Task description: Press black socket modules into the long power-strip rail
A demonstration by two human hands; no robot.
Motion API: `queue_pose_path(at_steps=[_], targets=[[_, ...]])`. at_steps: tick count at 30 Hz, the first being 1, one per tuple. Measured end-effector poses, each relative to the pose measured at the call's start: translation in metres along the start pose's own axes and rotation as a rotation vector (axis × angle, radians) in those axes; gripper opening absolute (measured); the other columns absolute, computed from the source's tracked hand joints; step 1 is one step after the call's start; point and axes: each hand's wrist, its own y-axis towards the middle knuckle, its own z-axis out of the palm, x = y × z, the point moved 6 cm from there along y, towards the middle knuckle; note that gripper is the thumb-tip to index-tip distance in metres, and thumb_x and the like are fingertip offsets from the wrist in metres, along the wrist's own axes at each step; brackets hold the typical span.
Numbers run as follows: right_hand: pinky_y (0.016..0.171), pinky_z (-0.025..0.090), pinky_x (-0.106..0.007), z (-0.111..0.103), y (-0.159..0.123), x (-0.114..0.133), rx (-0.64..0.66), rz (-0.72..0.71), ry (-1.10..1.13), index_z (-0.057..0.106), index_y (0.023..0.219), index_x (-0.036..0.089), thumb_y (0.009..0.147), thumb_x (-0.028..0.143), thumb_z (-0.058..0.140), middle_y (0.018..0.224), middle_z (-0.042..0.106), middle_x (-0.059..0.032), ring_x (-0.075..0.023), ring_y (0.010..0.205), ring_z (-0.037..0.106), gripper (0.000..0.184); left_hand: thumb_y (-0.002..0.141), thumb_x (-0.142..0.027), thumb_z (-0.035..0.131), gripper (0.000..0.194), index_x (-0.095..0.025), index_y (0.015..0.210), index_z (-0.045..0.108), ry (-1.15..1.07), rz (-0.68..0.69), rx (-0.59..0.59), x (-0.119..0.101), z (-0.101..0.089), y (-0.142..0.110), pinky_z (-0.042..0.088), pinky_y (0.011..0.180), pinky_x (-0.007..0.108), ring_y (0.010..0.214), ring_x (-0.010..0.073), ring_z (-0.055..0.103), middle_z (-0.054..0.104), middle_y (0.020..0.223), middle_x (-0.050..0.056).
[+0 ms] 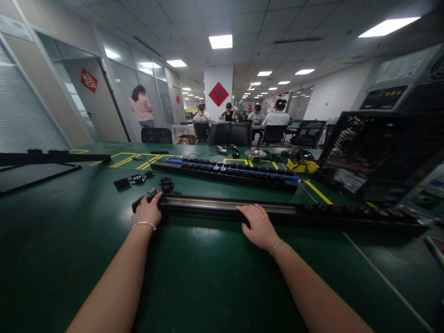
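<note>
1. Step in hand: we seem to be steadying the rail (215, 203), a long black channel right under our fingers, lying across the table (194, 277).
2. L hand (147, 213): fingers bent over the rail's L end, by a small metal bit; can't tell if they pinch it.
3. R hand (258, 226): fingers extended, close tog., at the near edge approx. mid-rail; thumb spread apart, no pinch seen.
4. Btwn the hands the channel is bare; R of the R fingers, a row of blk parts (347, 210) sits along it.
5. Next move prob. calls for an even hold, w/ the rail level & that row undisturbed.
6. In the way: loose parts (166, 184) just past the L fingers; 2nd rail (225, 173) beyond both hands.
7. Farther out: bowl (255, 157) ahead of the R fingers, yellow tray (301, 167) ahead & R, PC case (364, 152) well R.
</note>
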Motion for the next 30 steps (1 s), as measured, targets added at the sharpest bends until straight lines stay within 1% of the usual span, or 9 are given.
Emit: queue_pose_path(at_steps=[6, 9, 15, 23, 30], targets=[[0.110, 0.019, -0.043, 0.001, 0.000, 0.000, 0.006, 0.003, 0.000, 0.051, 0.123, 0.020, 0.073, 0.019, 0.043, 0.122, 0.058, -0.0051, -0.0189, 0.117, 0.047, 0.050, 0.078, -0.024, 0.039, 0.063, -0.041, 0.138, 0.028, -0.002, -0.005, -0.008, 0.000, -0.003, -0.001, 0.044, 0.088, 0.049, 0.120, 0.0355, 0.045, 0.031, 0.141, 0.013], [0.111, 0.018, -0.043, 0.001, 0.000, 0.000, 0.008, 0.003, -0.001, 0.050, 0.123, 0.020, 0.073, 0.019, 0.044, 0.123, 0.058, -0.0049, -0.0186, 0.117, 0.047, 0.051, 0.079, -0.023, 0.039, 0.062, -0.040, 0.138, 0.030, -0.006, 0.007, -0.017, -0.001, -0.004, 0.001, 0.045, 0.087, 0.048, 0.118, 0.0352, 0.047, 0.033, 0.139, 0.014], [0.111, 0.018, -0.043, 0.000, 0.000, 0.000, 0.013, 0.012, -0.003, 0.051, 0.123, 0.020, 0.073, 0.019, 0.044, 0.123, 0.058, -0.0050, -0.0183, 0.117, 0.047, 0.051, 0.080, -0.020, 0.035, 0.059, -0.041, 0.136, 0.034, -0.004, -0.011, -0.042, 0.003, -0.001, 0.007, 0.047, 0.084, 0.045, 0.112, 0.0333, 0.053, 0.039, 0.135, 0.014], [0.110, 0.020, -0.044, 0.002, 0.000, -0.001, 0.012, -0.001, -0.039, 0.050, 0.124, 0.021, 0.073, 0.019, 0.045, 0.122, 0.058, -0.0052, -0.0188, 0.117, 0.047, 0.051, 0.082, -0.016, 0.031, 0.058, -0.042, 0.134, 0.038, -0.001, 0.015, -0.063, 0.005, -0.003, 0.010, 0.049, 0.080, 0.043, 0.106, 0.0310, 0.057, 0.046, 0.128, 0.013], [0.110, 0.021, -0.043, 0.000, 0.000, 0.000, 0.009, -0.004, -0.036, 0.050, 0.124, 0.021, 0.074, 0.019, 0.045, 0.122, 0.058, -0.0053, -0.0185, 0.116, 0.048, 0.050, 0.082, -0.015, 0.033, 0.057, -0.039, 0.134, 0.039, -0.028, 0.026, -0.081, 0.004, -0.003, 0.011, 0.050, 0.080, 0.041, 0.102, 0.0296, 0.059, 0.046, 0.129, 0.013]])
